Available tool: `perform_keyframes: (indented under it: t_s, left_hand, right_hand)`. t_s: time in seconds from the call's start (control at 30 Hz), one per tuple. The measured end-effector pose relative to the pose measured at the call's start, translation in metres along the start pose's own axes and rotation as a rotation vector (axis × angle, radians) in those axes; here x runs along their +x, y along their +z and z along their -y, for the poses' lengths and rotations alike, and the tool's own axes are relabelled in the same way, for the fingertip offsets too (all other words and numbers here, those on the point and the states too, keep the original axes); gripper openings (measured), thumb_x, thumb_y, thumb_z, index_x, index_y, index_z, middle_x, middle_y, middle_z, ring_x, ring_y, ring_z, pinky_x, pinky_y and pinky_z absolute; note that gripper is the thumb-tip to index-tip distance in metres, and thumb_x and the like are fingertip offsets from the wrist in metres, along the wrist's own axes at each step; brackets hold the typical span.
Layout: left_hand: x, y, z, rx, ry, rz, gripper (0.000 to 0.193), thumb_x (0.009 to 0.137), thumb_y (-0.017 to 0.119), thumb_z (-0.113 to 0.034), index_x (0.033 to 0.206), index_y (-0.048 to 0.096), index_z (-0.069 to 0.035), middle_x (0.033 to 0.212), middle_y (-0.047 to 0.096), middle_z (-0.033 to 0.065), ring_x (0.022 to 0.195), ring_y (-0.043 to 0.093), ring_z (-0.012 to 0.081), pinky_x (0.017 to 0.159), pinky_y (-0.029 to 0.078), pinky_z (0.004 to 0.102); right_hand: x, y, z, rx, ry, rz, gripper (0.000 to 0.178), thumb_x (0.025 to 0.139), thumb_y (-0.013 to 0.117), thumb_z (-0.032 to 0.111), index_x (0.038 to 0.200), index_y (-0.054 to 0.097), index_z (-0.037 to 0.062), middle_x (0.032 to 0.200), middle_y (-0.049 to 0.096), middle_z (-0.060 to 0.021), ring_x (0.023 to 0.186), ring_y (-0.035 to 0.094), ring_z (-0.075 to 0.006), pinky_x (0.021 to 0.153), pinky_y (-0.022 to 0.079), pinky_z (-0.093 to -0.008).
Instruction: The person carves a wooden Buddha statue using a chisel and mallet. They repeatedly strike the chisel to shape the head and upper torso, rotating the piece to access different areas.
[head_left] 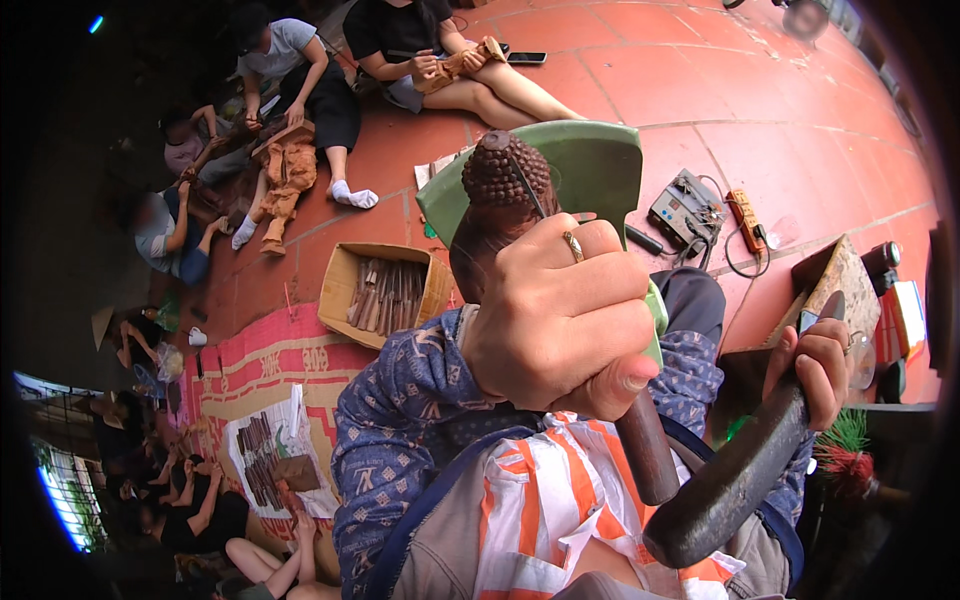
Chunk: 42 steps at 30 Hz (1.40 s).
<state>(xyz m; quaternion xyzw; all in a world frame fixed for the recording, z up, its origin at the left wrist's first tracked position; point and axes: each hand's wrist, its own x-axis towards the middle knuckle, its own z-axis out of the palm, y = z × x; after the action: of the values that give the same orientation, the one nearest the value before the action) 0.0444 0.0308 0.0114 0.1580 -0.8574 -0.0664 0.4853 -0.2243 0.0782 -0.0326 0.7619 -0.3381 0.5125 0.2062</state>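
**Carving well under way, head shaped, body plain**

Left hand point(560, 320) clenched round a dark wooden figure point(510, 200), thin chisel point(528, 185) pinned against its head. Right hand point(822, 365) grasping a heavy dark mallet point(740, 470), just beside and lower. Curls on the head already cut; lower shaft below the fist apparently smooth, uncarved.

Dark reddish-brown carved figure point(505, 195), its head all tiny knobbed curls, against a pale green stool point(600, 165). Blackened, near-charcoal mallet point(735, 480). Blue sleeve point(400, 400) with a pale printed motif, orange-and-white striped cloth point(545, 500) below. Terracotta floor tiles point(720, 90); tan cardboard box point(345, 285); red-and-cream patterned mat point(260, 365).
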Motion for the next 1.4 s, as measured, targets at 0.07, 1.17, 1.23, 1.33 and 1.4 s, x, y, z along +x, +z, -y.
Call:
perform_keyframes:
  t_s: [0.07,1.17,1.23,1.33,1.4]
  left_hand:
    - [-0.002,-0.003,-0.003,0.007,-0.018,-0.001,0.053,0.099,0.038,-0.041,0.059,0.052,-0.008,0.062,0.049,0.0041,0.058,0.05,0.0221,0.053,0.035,0.0341]
    - [0.028,0.008,0.008,0.104,0.113,0.027,0.064,0.06,0.066,-0.069,0.061,0.043,-0.009,0.059,0.037,0.0023,0.046,0.04,0.0173,0.04,0.029,0.0294]
    - [0.032,0.016,0.01,0.087,0.115,-0.078,0.07,0.059,0.065,-0.075,0.058,0.043,-0.008,0.056,0.035,0.0022,0.042,0.037,0.0166,0.037,0.025,0.029]
    - [0.038,0.015,0.007,0.138,0.091,-0.103,0.071,0.056,0.068,-0.074,0.062,0.047,-0.007,0.059,0.039,0.0039,0.045,0.042,0.0195,0.04,0.031,0.0303]
    - [0.046,0.013,0.005,0.218,0.094,-0.095,0.069,0.057,0.07,-0.072,0.067,0.049,-0.007,0.062,0.043,0.0048,0.051,0.049,0.0221,0.045,0.039,0.032]
  right_hand:
    - [0.001,0.003,-0.002,0.086,-0.046,0.017,0.035,0.08,0.066,-0.012,0.098,0.043,0.0074,0.066,0.049,-0.0089,0.053,0.045,-0.0207,0.048,0.037,-0.0356]
    - [-0.02,0.032,-0.029,0.333,0.166,-0.072,0.031,0.077,0.066,-0.011,0.092,0.045,0.006,0.064,0.051,-0.0085,0.054,0.048,-0.0188,0.052,0.04,-0.032]
    - [-0.017,0.025,-0.032,0.37,0.181,-0.011,0.033,0.077,0.064,-0.013,0.095,0.044,0.0065,0.066,0.051,-0.0092,0.056,0.047,-0.0192,0.053,0.04,-0.0323]
    - [-0.022,0.027,-0.034,0.472,0.271,-0.017,0.036,0.078,0.059,-0.016,0.097,0.04,0.0072,0.07,0.048,-0.0092,0.06,0.045,-0.0188,0.058,0.039,-0.0341]
    - [-0.008,0.02,-0.035,0.421,0.245,0.075,0.036,0.077,0.058,-0.017,0.097,0.04,0.0069,0.07,0.047,-0.0091,0.061,0.044,-0.0183,0.061,0.037,-0.0346]
